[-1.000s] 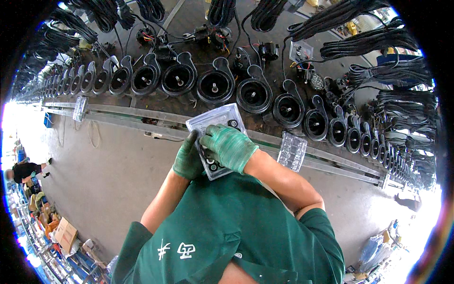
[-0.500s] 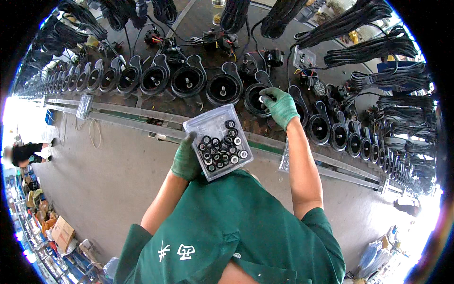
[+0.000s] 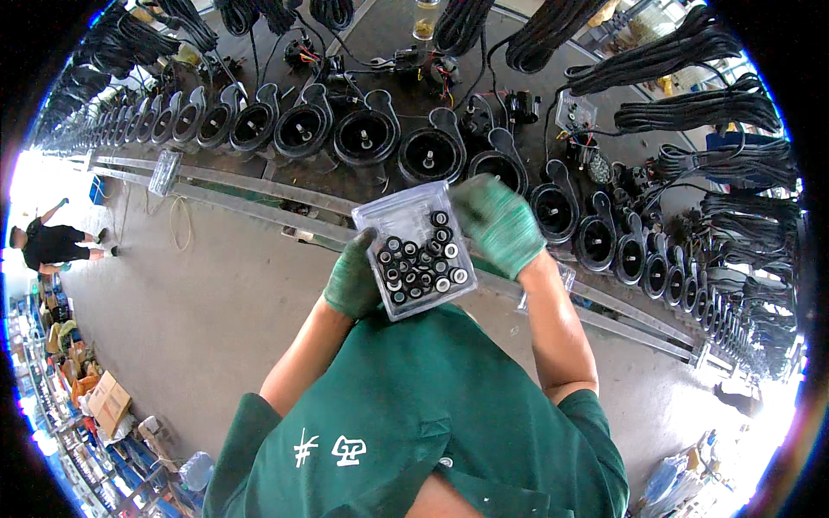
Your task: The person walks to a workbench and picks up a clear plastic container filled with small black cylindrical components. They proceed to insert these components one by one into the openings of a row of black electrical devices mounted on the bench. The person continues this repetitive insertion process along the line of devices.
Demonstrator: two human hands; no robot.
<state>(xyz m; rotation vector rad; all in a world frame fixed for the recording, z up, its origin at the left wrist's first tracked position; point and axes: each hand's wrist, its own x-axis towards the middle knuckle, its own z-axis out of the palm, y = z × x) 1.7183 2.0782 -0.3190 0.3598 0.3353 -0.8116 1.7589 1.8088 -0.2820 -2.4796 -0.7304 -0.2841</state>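
Note:
My left hand [image 3: 351,278], in a green glove, grips a clear plastic box [image 3: 394,213] by its left side, thumb over the rim. Inside the box lie many small black rings [image 3: 418,268] with pale or metallic centres, bunched toward its lower and right parts. My right hand [image 3: 499,226], gloved in green too, is at the box's right edge and smeared by motion; its fingers cannot be made out. Just beyond it sits a round black housing [image 3: 501,166] with a looped arm, partly hidden by the glove. Another round black housing [image 3: 431,158], with a metal shaft, stands beyond the box.
A long row of similar housings [image 3: 364,138] runs along the dark workbench [image 3: 380,65]. Bundled black cables [image 3: 661,56] and wired parts lie behind them. A metal rail [image 3: 268,194] follows the bench's front edge. At far left, a person [image 3: 60,242] stands on the grey floor.
My right hand has come back from a housing toward the box. The view has shifted slightly, and the box stays in my left hand.

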